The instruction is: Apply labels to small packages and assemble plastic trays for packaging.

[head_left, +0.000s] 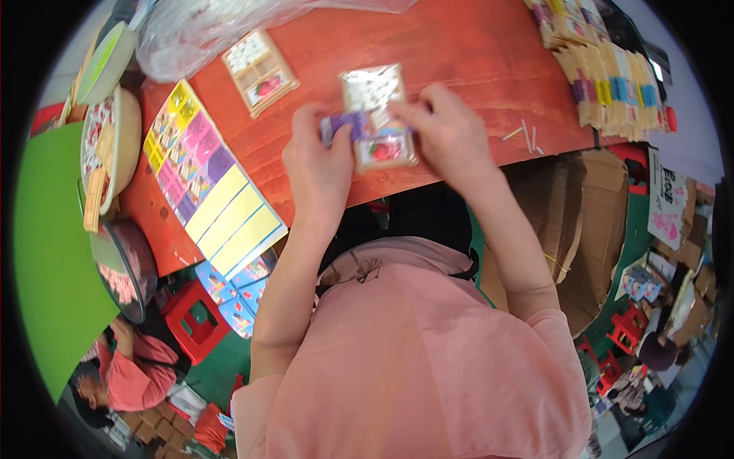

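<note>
Banding seems in hand: left grip (pixel 318 153) pinches purple label (pixel 348 126) at packaged tray (pixel 372 90), twelve o'clock; right grip's (pixel 449 131) hold is unclear. Next likely calls for smoothing.

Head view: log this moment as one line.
left hand: pinching purple label | right hand: at wooden tray | label: across tray | nearby: second wooden tray, sticker sheet, red table
</note>
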### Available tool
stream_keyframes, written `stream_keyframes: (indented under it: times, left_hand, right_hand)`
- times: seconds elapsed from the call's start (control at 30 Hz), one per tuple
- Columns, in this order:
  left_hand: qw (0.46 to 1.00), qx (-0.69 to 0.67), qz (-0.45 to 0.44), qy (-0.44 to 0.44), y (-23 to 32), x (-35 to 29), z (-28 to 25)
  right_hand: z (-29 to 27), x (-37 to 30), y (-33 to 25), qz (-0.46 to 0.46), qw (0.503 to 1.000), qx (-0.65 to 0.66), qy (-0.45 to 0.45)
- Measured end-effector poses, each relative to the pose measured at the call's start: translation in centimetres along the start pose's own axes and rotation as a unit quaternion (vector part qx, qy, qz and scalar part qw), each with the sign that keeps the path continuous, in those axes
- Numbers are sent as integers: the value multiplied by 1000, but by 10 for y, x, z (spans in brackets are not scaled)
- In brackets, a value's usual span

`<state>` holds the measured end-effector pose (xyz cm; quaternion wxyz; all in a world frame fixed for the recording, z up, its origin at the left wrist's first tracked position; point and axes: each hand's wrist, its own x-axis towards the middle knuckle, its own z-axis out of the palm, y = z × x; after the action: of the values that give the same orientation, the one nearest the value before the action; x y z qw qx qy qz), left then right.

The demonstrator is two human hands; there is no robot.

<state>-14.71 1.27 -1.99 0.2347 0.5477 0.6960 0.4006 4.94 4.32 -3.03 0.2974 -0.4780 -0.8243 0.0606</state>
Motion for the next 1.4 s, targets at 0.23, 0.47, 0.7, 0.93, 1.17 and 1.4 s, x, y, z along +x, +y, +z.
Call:
stream_keyframes:
  times: [0.23,0.47,0.7,0.93,1.17,1.4]
  left_hand:
    - [995,-49,-87,3,-31,-80,-48]
    - [981,-103,-158,44,-14,-135,-78]
    - [756,-467,-433,-152,1,-129,-63]
    - [745,-503,-423,-116,-33,-133,-59]
    - [702,-608,-346,-131,22,-134,-54]
    - [758,-560,-246,-225,33,-121,-31]
  right_hand:
    - [-3,-42,-50,-65,994,67,-62]
    - [0,-46,-64,-94,992,42,-68]
    - [3,-56,-75,-110,991,23,-72]
    - [-8,-73,-76,-51,983,154,-90]
    - [-23,-77,-75,144,779,611,-11]
    - [-33,-92,-64,157,706,687,68]
